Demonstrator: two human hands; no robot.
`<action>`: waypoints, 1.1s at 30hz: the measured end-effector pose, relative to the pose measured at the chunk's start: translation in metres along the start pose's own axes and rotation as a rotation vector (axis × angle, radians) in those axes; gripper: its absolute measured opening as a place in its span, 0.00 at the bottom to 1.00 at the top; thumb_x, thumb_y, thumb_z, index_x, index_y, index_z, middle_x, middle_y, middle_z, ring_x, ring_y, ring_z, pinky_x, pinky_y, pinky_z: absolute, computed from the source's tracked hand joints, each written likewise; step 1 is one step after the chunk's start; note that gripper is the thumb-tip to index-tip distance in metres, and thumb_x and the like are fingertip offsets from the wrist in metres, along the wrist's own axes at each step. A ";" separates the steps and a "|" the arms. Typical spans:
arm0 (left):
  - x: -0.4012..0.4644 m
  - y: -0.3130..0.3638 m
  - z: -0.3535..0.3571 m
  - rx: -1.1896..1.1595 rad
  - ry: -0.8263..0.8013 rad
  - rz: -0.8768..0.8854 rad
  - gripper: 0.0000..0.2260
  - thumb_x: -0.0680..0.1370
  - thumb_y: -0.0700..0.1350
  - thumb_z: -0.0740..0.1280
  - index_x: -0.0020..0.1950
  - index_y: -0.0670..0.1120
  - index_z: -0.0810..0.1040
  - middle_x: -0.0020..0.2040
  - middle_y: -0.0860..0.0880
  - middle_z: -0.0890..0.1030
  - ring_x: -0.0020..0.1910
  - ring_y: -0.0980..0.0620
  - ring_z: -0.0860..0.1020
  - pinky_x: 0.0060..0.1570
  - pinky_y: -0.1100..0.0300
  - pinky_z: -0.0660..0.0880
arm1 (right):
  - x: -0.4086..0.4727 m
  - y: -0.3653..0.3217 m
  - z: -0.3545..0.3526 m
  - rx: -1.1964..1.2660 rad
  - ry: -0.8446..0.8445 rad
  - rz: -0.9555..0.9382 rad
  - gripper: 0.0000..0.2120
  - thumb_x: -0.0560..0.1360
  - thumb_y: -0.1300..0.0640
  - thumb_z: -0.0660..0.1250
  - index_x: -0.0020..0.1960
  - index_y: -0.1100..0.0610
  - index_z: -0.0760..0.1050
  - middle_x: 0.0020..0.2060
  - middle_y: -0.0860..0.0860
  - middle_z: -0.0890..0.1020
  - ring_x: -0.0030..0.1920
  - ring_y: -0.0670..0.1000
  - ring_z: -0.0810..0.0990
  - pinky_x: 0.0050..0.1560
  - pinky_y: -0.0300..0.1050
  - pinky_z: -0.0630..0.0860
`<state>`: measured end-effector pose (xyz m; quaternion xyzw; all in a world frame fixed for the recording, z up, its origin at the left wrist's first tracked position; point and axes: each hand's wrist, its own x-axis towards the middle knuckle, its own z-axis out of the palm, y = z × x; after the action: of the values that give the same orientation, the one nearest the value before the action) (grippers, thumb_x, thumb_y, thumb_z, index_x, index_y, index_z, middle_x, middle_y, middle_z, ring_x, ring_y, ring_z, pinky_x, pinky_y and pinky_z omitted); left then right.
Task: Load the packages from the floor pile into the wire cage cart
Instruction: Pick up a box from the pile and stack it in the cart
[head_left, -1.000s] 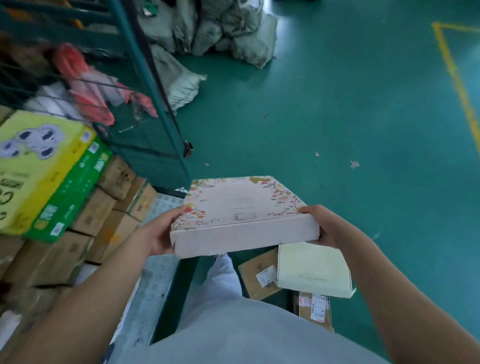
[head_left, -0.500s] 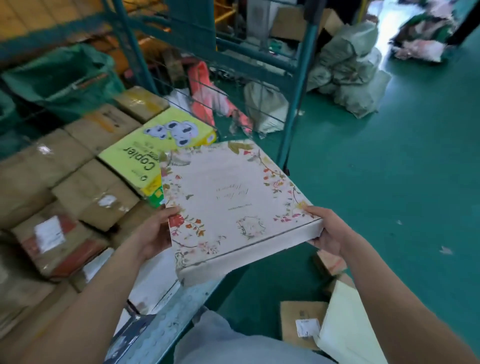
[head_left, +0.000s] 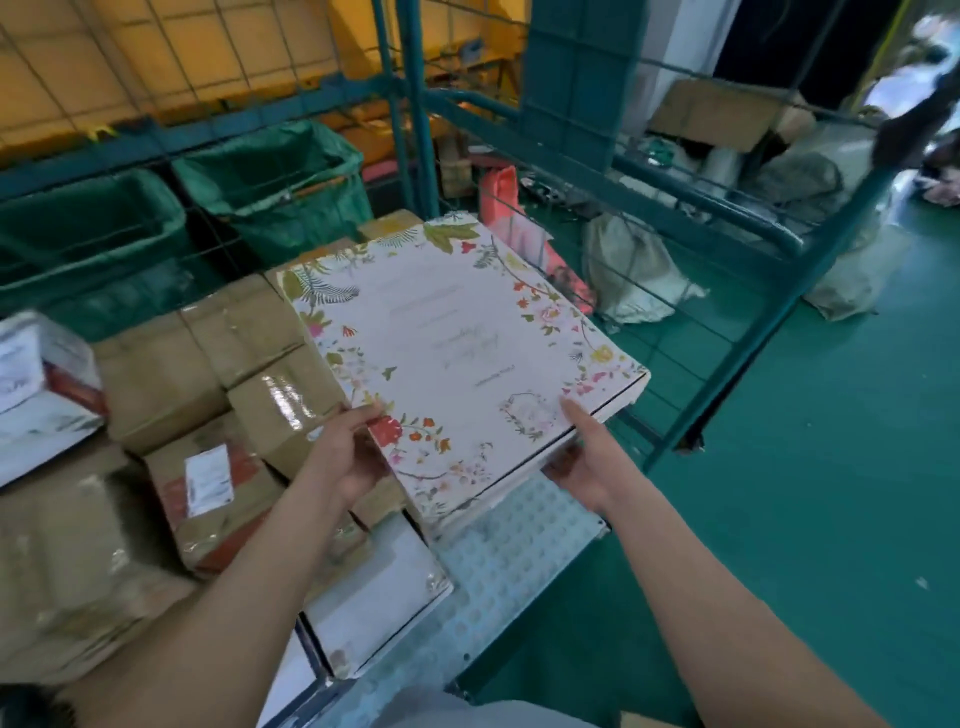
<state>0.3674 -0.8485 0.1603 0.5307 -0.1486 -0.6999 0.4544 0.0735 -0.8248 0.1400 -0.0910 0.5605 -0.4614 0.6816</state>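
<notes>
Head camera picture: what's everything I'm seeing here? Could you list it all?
Floral box: one, white with flower border, held over the cart's load.
Brown cartons: several, taped, stacked in the cart.
White parcels: at least two, among the cartons.
Wire cage cart: one, teal frame, around the load.
Green bins: two, behind the cage.
Grey sacks: several, on the green floor.
Left hand: grips the box's near left edge.
Right hand: grips the box's near right edge.

Left hand (head_left: 358, 457), right hand (head_left: 582, 462) grip floral box (head_left: 457, 353) over cart's brown boxes (head_left: 249, 374).
</notes>
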 end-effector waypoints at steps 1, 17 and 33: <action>0.003 0.002 0.001 -0.026 0.014 0.002 0.06 0.76 0.41 0.70 0.51 0.42 0.79 0.53 0.39 0.80 0.54 0.40 0.78 0.65 0.42 0.73 | 0.007 0.008 0.017 -0.038 -0.037 0.022 0.30 0.72 0.44 0.77 0.68 0.58 0.74 0.47 0.55 0.85 0.43 0.55 0.85 0.46 0.52 0.83; 0.059 0.052 -0.083 -0.305 0.464 -0.011 0.14 0.77 0.54 0.75 0.52 0.45 0.79 0.39 0.48 0.79 0.35 0.53 0.74 0.29 0.62 0.73 | 0.133 -0.058 0.116 -0.553 -0.332 0.135 0.40 0.62 0.49 0.82 0.71 0.56 0.74 0.59 0.58 0.85 0.60 0.61 0.84 0.63 0.61 0.79; 0.194 0.073 0.046 -0.649 0.640 0.037 0.14 0.80 0.52 0.72 0.57 0.44 0.74 0.53 0.43 0.73 0.42 0.49 0.75 0.21 0.60 0.77 | 0.285 -0.188 0.159 -0.335 -0.290 0.286 0.22 0.77 0.50 0.74 0.68 0.54 0.75 0.70 0.59 0.70 0.63 0.62 0.77 0.45 0.55 0.86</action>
<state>0.3575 -1.0542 0.1109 0.5477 0.2167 -0.5028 0.6327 0.0943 -1.2004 0.1234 -0.1875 0.5326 -0.2435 0.7886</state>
